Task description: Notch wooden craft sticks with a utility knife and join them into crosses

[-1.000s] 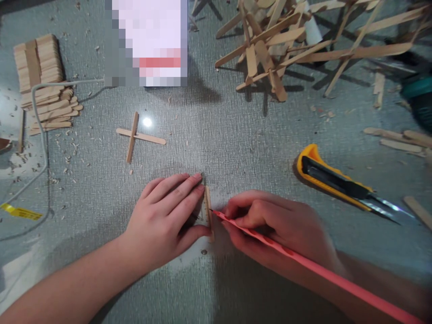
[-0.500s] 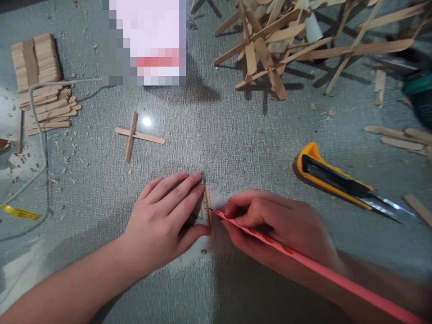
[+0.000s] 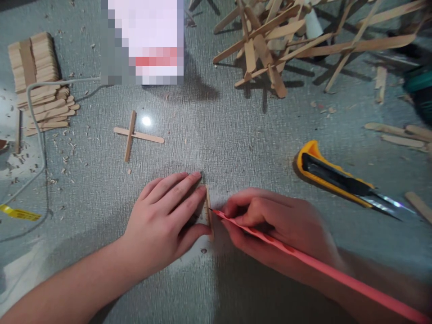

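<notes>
Head view: pencil [image 3: 320, 264] slants through right grip [image 3: 286, 220].

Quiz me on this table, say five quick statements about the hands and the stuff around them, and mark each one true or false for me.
1. The right hand grips a pink pencil. True.
2. The left hand is clenched into a fist. False: the left hand lies palm down, its fingers extended.
3. The pencil's dark tip is at a thin wooden strip by the left hand. True.
4. The yellow utility knife is held in the left hand. False: the yellow utility knife lies on the table, beyond the right hand.
5. Two crossed wooden sticks lie beyond the left hand. True.
</notes>
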Tool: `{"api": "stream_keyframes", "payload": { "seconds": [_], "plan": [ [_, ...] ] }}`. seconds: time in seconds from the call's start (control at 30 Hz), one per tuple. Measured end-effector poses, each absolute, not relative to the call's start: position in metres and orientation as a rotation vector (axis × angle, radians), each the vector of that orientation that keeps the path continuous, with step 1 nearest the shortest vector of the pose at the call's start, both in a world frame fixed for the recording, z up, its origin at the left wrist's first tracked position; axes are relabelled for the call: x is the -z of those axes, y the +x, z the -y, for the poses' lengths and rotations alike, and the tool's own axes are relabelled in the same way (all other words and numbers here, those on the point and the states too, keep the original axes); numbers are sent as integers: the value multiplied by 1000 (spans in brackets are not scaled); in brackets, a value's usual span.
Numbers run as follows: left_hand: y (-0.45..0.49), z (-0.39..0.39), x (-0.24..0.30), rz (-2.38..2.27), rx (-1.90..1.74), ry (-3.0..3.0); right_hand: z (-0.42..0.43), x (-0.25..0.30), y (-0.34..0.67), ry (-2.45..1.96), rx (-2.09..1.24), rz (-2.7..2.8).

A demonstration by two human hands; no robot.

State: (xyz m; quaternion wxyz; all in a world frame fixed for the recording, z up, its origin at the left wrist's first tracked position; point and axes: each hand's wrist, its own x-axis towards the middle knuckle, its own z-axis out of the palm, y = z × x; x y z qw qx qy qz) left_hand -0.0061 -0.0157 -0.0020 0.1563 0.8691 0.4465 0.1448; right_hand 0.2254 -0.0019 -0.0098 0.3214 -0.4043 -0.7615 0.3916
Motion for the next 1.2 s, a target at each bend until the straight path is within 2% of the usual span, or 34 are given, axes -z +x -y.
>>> {"api": "stream_keyframes", "payload": {
  "seconds": [1.2],
  "plan": [
    [-2,16,-2,-1256,-297,2492,1,9,224,-1063,-1105,1965]
  ]
}}
